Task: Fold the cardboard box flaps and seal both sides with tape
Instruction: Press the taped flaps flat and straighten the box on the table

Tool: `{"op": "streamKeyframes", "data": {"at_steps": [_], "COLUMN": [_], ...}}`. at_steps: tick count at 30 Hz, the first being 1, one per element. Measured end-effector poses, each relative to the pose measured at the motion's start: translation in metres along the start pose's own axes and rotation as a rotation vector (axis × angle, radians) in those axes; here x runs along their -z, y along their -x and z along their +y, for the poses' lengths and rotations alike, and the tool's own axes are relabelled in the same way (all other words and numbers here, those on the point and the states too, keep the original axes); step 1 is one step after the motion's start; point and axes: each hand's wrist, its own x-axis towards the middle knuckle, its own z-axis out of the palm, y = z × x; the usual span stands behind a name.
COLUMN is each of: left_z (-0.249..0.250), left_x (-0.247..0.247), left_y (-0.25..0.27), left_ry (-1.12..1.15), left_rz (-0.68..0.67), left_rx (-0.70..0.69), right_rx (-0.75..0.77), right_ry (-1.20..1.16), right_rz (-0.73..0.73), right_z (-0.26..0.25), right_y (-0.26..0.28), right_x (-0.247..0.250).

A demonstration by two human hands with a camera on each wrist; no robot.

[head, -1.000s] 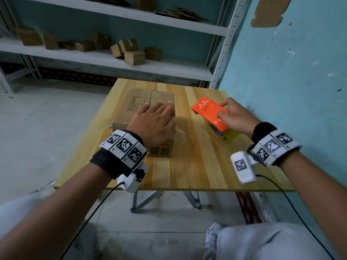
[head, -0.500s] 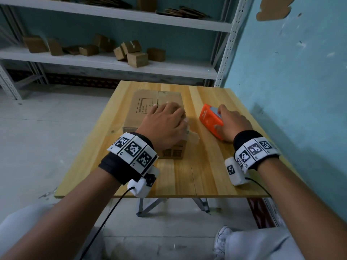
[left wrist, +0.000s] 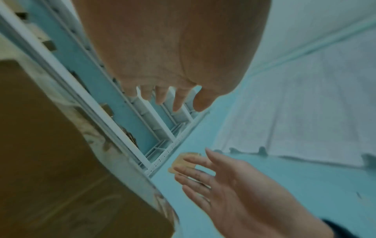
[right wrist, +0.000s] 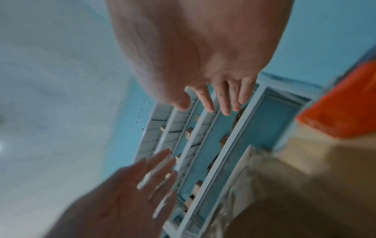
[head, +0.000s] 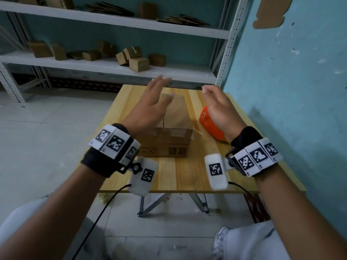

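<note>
Your left hand (head: 150, 107) is raised above the cardboard box (head: 174, 128), fingers straight and spread — its grip is apart and holds nothing. Your right hand (head: 217, 107) is raised at the box's 3 o'clock side, palm turned inward, fingers extended; its grip is likewise apart and empty. The two wrist views confirm this: each shows both palms facing one another with nothing between them.

The box sits at the centre of the wooden tabletop (head: 184, 177), top flaps down, with clear tape (head: 174, 132) running over the near top edge onto the front face. Printed handling symbols mark that face.

The orange tape dispenser (head: 210, 124) lies on the tabletop at 3 o'clock from the box, apart from it — your right hand partly hides it.

At 12 o'clock, a white metal shelf (head: 112, 66) carries small cardboard boxes (head: 138, 63).
</note>
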Motion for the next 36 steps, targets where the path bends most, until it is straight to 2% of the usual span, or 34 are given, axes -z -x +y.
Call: {"op": "streamKeyframes", "data": {"at_steps": [5,11,21,27,36], "left_z": [-0.020,-0.037,-0.032,-0.035,-0.033], "left_x": [0.025,0.025,0.015,0.012,0.010], "left_y": [0.015,0.018,0.018,0.017,0.018], "left_ry": [0.368,0.675,0.735,0.770,0.755], "left_rz": [0.085,0.149,0.102,0.081,0.064], "left_rx": [0.215,0.295,0.316,0.380,0.372], "right_rx": [-0.069,-0.140,-0.176,-0.180,-0.198], "right_ry": [-0.243,-0.428,-0.473,-0.469,-0.446], "right_rz": [-0.098,-0.128,-0.144,-0.158,-0.212], "right_z": [-0.010,-0.009,-0.005,0.000,-0.005], "right_y": [0.010,0.012,0.010,0.010,0.013], "right_x": [-0.025,-0.038,-0.041,-0.039,-0.039]}}
